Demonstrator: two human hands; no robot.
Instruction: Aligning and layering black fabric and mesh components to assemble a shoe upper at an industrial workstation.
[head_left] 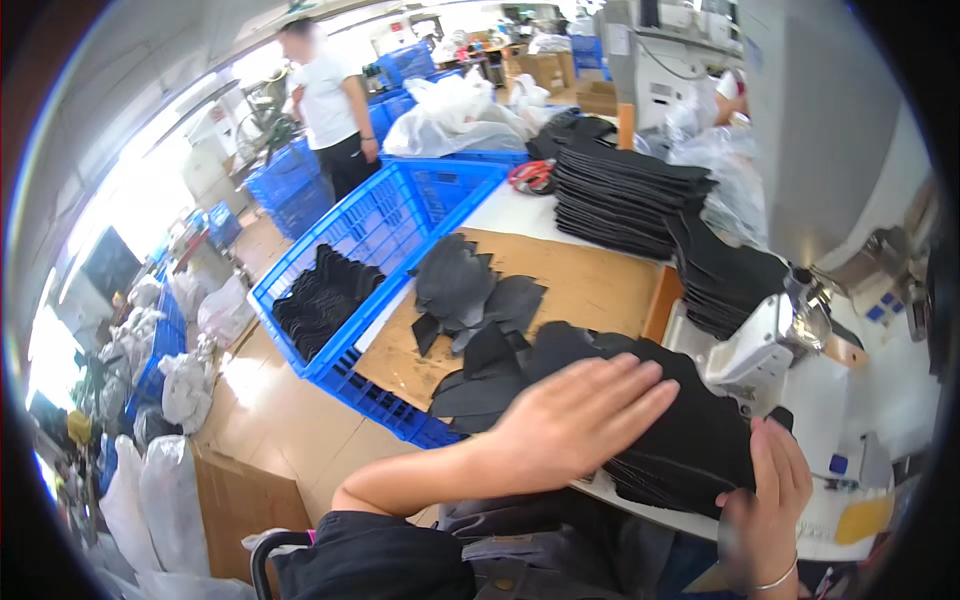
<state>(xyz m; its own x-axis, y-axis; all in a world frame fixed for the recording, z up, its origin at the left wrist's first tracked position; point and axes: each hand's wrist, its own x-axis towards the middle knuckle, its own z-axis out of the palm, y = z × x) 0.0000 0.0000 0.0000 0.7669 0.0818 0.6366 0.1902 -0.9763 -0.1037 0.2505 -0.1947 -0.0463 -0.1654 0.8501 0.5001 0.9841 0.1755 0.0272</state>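
On the white worktable [832, 408], near edge, beside the white bench machine [755, 350]: stack of black cut pieces [690, 435]. Left hand [575, 420] flat over it, fingers extended, nearly together. Right hand [778, 480] at the stack's right end, fingers close together; whether pinching, cannot tell. Loose black pieces [455, 285] lie on brown board [595, 270], farther left.

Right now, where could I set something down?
The brown board is bare between the loose black pieces and tall black stack. A smaller white tabletop patch lies between that stack and the blue crate. Crowded: the near black stack, left hand over it, right hand at its edge.
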